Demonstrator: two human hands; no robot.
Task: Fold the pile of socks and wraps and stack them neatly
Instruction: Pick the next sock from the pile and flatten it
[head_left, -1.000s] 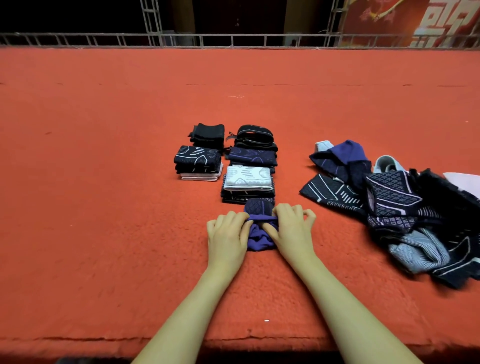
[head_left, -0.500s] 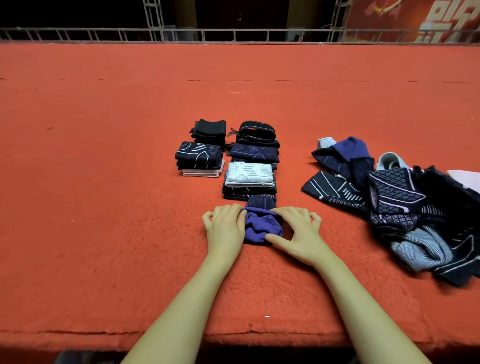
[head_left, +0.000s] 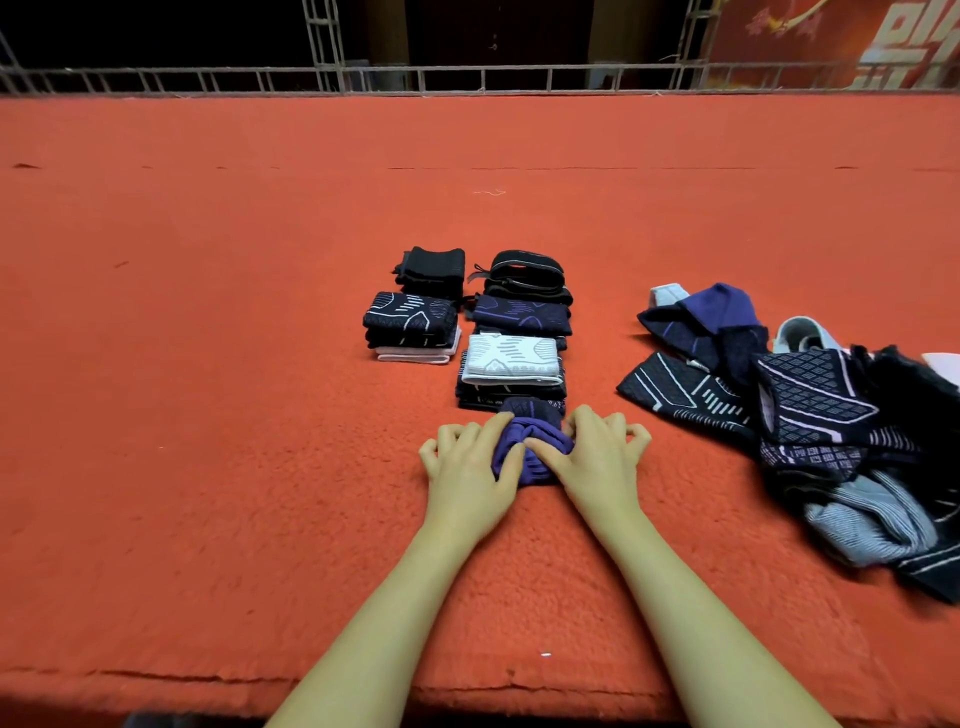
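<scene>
Purple sock (head_left: 530, 447) bunched between my hands on the red carpet (head_left: 208, 467): left hand (head_left: 467, 473) and right hand (head_left: 597, 462) both pinch it, fingers curled. Folded stacks (head_left: 511, 358) just beyond my grip, loose pile (head_left: 831, 426) off right

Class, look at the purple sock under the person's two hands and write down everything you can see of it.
The purple sock is a soft knitted piece, bright purple with a darker navy patterned part at its far end. It lies bunched and partly folded on the red carpet, just in front of the nearest folded stack. The left hand and the right hand grip it from either side, thumbs pressing into its middle. Much of it is hidden beneath them.
</scene>
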